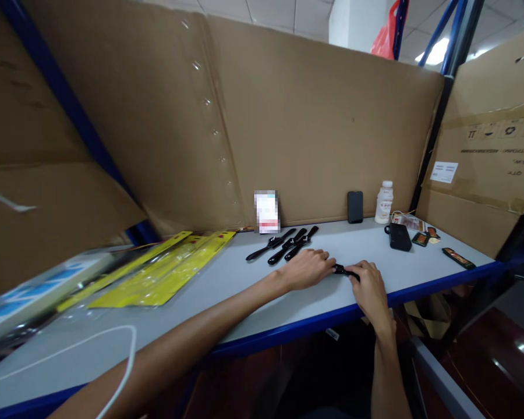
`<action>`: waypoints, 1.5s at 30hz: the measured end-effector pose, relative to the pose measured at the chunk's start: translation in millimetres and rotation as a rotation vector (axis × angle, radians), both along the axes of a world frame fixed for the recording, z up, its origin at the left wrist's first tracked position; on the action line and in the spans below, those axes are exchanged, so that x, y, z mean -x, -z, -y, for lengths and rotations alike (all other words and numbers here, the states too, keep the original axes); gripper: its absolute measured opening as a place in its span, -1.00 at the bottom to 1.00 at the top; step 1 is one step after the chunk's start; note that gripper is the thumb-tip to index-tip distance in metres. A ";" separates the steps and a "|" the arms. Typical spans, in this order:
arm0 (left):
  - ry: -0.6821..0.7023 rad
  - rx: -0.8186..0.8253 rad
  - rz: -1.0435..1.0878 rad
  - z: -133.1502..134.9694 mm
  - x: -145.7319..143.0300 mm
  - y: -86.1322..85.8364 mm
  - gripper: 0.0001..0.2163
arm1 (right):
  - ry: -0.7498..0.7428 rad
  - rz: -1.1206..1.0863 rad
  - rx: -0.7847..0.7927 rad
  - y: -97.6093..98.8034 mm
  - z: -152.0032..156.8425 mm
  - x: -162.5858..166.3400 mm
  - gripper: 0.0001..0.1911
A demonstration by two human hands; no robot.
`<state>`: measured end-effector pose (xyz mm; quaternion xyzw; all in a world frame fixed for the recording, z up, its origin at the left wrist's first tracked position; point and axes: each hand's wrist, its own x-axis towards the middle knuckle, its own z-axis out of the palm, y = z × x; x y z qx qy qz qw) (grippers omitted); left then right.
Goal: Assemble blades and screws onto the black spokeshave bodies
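My left hand (pixel 308 269) and my right hand (pixel 371 289) meet near the front edge of the grey table (pixel 227 279). Both are closed on a small black watch (pixel 344 270) held between them; only a short piece of it shows between the fingers. Just behind my left hand three black watches with straps (pixel 283 244) lie side by side on the table.
Yellow packaging bags (pixel 161 270) lie at the left, a white cable (pixel 113 343) nearer me. By the cardboard back wall stand a phone (pixel 355 206), a white bottle (pixel 384 202) and a small card (pixel 267 212). A black pouch (pixel 398 236) and small packets (pixel 458 258) lie at the right.
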<state>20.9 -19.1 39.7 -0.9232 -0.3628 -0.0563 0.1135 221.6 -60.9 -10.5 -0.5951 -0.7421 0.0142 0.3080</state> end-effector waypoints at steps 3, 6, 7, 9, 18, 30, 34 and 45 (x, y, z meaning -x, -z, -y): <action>-0.031 0.045 -0.060 -0.4 -10.0 -1.1 -0.72 | -0.011 -0.004 0.000 1.7 0.6 -2.3 -0.65; -0.047 0.058 -0.062 4.8 -11.3 -1.2 -0.71 | -0.008 -0.014 -0.003 2.0 2.2 -2.9 -0.69; -0.051 0.059 -0.053 7.4 -10.3 -1.0 -0.70 | -0.005 -0.019 0.004 1.7 2.8 -2.2 -0.72; -0.064 0.060 -0.019 12.0 -7.3 -0.2 -0.68 | -0.001 -0.035 0.031 0.1 4.1 0.2 -0.76; -0.053 0.100 0.059 6.6 3.7 0.5 -0.66 | 0.042 0.019 0.143 -14.9 12.4 8.6 -0.84; -0.112 0.094 0.132 4.7 1.7 3.7 -0.71 | 0.142 0.022 0.195 -21.5 28.2 9.3 -0.84; -0.129 0.112 0.266 -0.8 1.5 7.1 -0.81 | -0.017 -0.005 0.174 -26.2 39.2 14.7 -0.77; -0.104 0.087 0.151 0.1 8.0 0.6 -0.81 | 0.051 0.060 0.008 -7.4 15.6 4.1 -0.75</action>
